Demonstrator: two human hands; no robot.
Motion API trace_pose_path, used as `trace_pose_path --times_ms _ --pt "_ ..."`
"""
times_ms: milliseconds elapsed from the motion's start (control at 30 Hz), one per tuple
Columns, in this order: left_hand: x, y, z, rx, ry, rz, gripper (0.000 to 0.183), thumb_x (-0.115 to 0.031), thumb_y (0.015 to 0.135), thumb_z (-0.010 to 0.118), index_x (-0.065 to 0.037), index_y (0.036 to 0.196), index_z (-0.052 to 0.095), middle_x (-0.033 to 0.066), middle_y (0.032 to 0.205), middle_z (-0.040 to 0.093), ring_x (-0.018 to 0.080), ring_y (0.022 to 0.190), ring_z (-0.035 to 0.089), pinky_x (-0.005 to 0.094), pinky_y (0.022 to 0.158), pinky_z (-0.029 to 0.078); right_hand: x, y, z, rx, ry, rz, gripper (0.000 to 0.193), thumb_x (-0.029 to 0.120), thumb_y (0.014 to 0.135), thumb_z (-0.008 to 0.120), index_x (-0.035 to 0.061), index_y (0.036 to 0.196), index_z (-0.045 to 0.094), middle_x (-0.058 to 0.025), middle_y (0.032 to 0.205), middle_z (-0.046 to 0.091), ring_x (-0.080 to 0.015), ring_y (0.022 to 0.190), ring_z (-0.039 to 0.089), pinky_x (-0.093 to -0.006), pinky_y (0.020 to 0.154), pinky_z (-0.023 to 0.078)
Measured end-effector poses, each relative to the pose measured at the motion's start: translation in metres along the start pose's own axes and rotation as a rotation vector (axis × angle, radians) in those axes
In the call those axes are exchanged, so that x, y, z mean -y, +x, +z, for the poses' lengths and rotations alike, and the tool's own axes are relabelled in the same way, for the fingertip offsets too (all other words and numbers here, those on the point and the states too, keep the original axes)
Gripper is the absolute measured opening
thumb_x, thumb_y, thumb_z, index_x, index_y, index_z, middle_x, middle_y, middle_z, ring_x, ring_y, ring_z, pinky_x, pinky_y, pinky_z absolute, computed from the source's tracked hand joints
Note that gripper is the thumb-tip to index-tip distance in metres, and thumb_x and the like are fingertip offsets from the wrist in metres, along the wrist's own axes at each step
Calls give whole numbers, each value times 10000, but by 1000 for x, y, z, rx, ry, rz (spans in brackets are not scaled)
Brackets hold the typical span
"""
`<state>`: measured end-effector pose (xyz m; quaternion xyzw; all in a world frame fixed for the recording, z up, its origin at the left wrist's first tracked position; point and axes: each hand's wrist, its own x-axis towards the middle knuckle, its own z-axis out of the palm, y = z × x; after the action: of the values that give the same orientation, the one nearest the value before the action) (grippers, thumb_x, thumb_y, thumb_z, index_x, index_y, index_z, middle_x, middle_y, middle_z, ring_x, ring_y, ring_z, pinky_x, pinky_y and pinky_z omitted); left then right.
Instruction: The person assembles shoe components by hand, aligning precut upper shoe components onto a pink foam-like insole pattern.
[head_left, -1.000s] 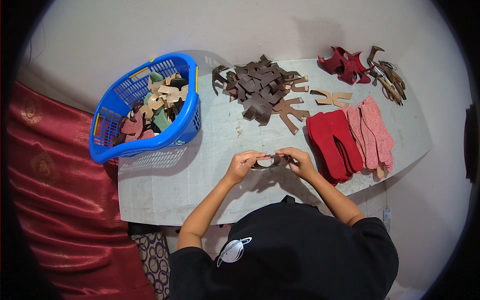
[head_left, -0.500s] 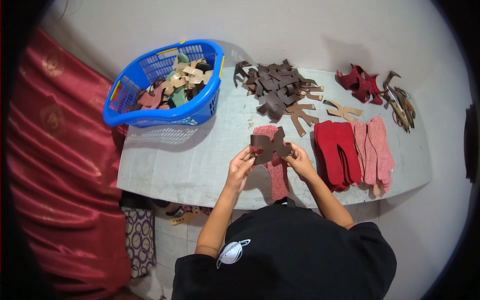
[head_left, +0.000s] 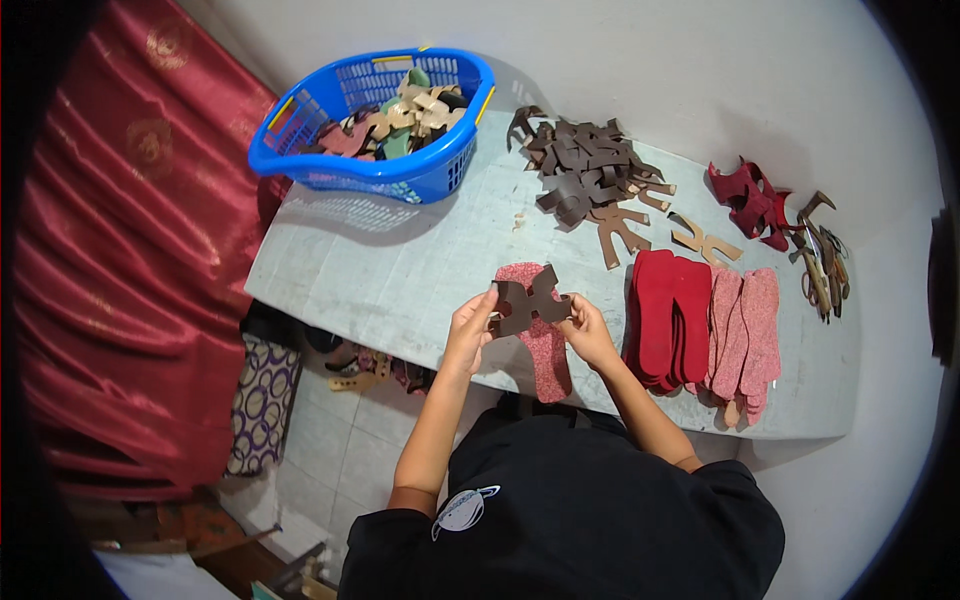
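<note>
Between my two hands is a dark brown sandal upper (head_left: 530, 305) with an X-like cut-out shape, held above the table. My left hand (head_left: 470, 328) pinches its left side, thumb on top. At its right edge my right hand (head_left: 586, 327) grips a strap end between thumb and fingers. Beneath it a speckled pink insole (head_left: 546, 365) lies on the table near the front edge, partly covered by the upper. To the right are a stack of red insoles (head_left: 665, 315) and several speckled pink insoles (head_left: 745, 335).
A heap of dark brown uppers (head_left: 585, 165) lies at the back of the grey table (head_left: 390, 270). At the back left stands a blue basket (head_left: 375, 180) of mixed pieces. Beige uppers (head_left: 703, 240), red uppers (head_left: 750, 205) and hand tools (head_left: 820, 260) lie on the right. A red curtain (head_left: 140, 300) hangs left.
The view has shifted and turned, so the table appears tilted and more floor shows at lower left. Both hands still hold the upper over the pink insole, with it now turned slightly.
</note>
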<state>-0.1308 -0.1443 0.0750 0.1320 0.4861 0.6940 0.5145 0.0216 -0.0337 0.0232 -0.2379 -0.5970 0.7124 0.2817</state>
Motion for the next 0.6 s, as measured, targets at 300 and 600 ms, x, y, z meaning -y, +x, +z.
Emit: trace_pose_path --times_ms 300,600 --pt "62 -22 -27 -262 186 272 173 -202 857 560 -33 842 591 -1 742 589 40 617 511 182 559 415 15 -32 7 240 73 216 235 -58 801 509 -17 1032 491 -40 958 571 -88 901 527 -218 788 413" --pt "62 -33 -35 -423 43 381 188 -208 864 551 -39 787 576 -29 709 544 37 637 448 185 582 360 -2 -19 25 343 99 164 239 -50 789 525 -10 1024 504 -36 951 574 -81 874 523 -213 774 411"
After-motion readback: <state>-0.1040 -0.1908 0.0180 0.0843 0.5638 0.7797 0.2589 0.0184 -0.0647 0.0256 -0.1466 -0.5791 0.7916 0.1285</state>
